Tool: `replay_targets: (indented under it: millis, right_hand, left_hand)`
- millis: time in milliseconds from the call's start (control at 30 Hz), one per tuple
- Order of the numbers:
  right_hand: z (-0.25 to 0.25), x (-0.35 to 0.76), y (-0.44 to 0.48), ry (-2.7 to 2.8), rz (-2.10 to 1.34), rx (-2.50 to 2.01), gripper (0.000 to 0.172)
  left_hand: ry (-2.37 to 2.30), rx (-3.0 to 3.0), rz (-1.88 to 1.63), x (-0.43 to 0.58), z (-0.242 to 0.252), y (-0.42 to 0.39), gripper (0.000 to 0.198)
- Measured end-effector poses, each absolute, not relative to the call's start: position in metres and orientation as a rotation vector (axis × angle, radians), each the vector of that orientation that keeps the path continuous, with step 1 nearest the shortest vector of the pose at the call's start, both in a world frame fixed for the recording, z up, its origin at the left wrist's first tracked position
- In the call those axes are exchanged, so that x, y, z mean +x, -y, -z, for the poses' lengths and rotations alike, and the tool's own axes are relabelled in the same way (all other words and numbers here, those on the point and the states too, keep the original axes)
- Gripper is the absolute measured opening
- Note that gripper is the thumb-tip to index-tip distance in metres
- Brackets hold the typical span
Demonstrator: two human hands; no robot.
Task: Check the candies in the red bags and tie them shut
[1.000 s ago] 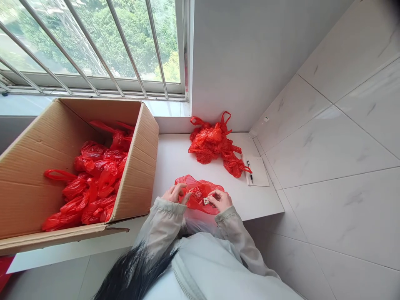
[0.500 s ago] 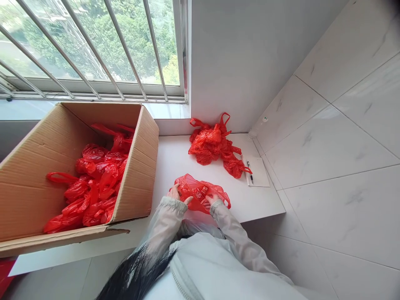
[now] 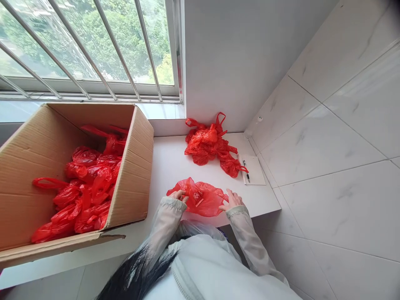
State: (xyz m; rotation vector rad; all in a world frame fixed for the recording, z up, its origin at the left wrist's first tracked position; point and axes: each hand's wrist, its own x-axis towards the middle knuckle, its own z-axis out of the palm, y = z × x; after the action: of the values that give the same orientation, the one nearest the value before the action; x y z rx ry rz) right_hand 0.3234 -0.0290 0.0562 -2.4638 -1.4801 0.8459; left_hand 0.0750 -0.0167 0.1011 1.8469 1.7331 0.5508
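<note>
A red plastic bag (image 3: 212, 199) lies spread on the white table in front of me. Inside it is a small dark-red packet with light printing (image 3: 198, 196); what it contains I cannot make out. My left hand (image 3: 180, 196) grips the bag's left side, its fingers bent over the plastic near the packet. At the opposite end, my right hand (image 3: 233, 201) has the bag's right edge between thumb and fingers. The plastic stretches fairly flat from one hand to the other.
A big open cardboard box (image 3: 133, 171) at the left holds several knotted red bags (image 3: 90, 179). More filled red bags (image 3: 208, 143) are heaped at the table's back. Beside them a pen (image 3: 246, 171) rests on a paper pad (image 3: 255, 171). A barred window and tiled wall enclose the table (image 3: 168, 158).
My right hand has moved right, from beside the packet to the bag's right end, and the bag is spread wider. The packet now shows uncovered by that hand. The view has shifted slightly.
</note>
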Motion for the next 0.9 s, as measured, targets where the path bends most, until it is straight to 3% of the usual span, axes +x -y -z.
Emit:
replay_targets:
  millis: [100, 167, 400, 500, 700, 800, 900]
  right_hand:
    - [-0.050, 0.326, 0.030, 1.456, -1.008, -2.410, 0.019]
    - [-0.055, 0.326, 0.027, 1.457, -1.003, -2.316, 0.005]
    - [-0.108, 0.324, 0.011, 1.107, -0.925, -1.529, 0.042]
    - [-0.117, 0.325, 0.012, 1.108, -1.036, -1.431, 0.050]
    - [-0.092, 0.326, 0.021, 1.192, -1.126, -1.683, 0.059]
    - [-0.086, 0.326, 0.025, 1.286, -1.070, -1.871, 0.062]
    - [-0.090, 0.328, 0.029, 1.420, -0.987, -2.013, 0.051]
  left_hand:
    - [-1.736, 1.764, -0.656, 0.068, -0.095, 0.011, 0.024]
    - [-1.730, 1.689, -0.805, 0.059, -0.090, 0.007, 0.024]
    - [-1.513, 1.541, -1.024, 0.023, -0.128, 0.012, 0.017]
    - [-1.382, 1.487, -1.070, 0.017, -0.144, 0.020, 0.015]
    - [-1.505, 1.553, -0.814, 0.024, -0.099, 0.027, 0.019]
    - [-1.646, 1.574, -0.804, 0.028, -0.076, 0.033, 0.040]
    - [-1.672, 1.617, -0.790, 0.027, -0.067, 0.036, 0.059]
